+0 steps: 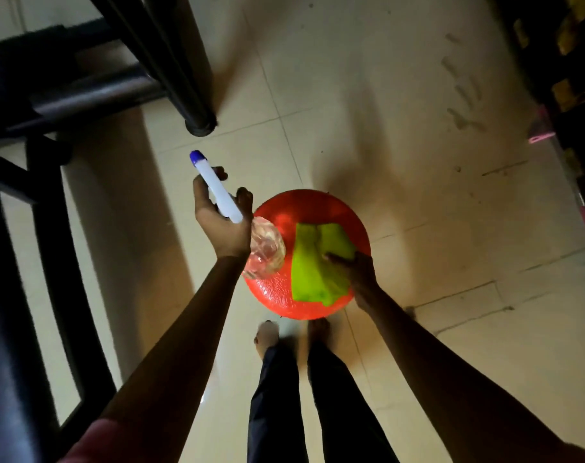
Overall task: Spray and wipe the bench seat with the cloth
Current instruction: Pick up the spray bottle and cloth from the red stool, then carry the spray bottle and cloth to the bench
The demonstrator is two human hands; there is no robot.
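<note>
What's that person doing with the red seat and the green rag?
A person is cleaning a round red seat. Their left hand grips a spray bottle, held up beside the seat's left edge, with its blue tip aimed away from the seat. Their right hand rests on a green cloth spread over the seat's right side. They are standing barefoot on a tiled floor. Whether the seat is wet yet is not clear.

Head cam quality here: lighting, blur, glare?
Head view: dim overall, with the forearms nearly silhouetted; glare patch on the red seat; spray bottle in the left hand slightly smeared; green cloth under the right hand is legible; wide-angle stretch toward the edges.
</note>
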